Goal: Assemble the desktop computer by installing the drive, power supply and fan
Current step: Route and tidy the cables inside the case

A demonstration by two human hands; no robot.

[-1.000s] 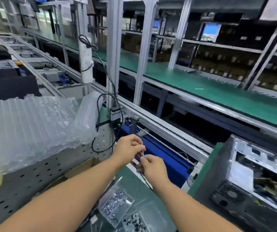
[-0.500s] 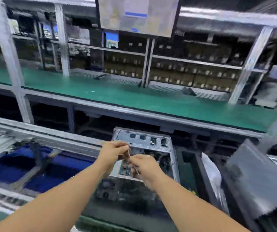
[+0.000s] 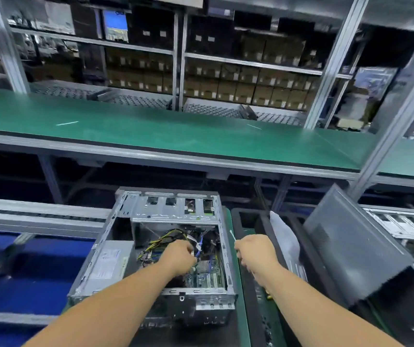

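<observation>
An open grey computer case [image 3: 115, 246] lies on its side in front of me. A silver power supply [image 3: 108, 264] fills its left side, and cables [image 3: 166, 239] run over the motherboard [image 3: 204, 271]. My left hand [image 3: 178, 256] reaches into the case with fingers curled around the cables near a blue lead. My right hand [image 3: 256, 251] hovers just right of the case and pinches a thin white cable tie [image 3: 232, 236] that points up.
A dark side panel [image 3: 351, 244] leans at the right beside a white plastic bag [image 3: 284, 236]. A second bare chassis [image 3: 401, 224] sits far right. A green bench [image 3: 176, 131] and shelves of boxes stand behind; blue conveyor bed [image 3: 25, 271] at left.
My view swung right from the screw bags and bubble wrap to the case. My hands, together on the tie before, have parted; the left went down into the case.
</observation>
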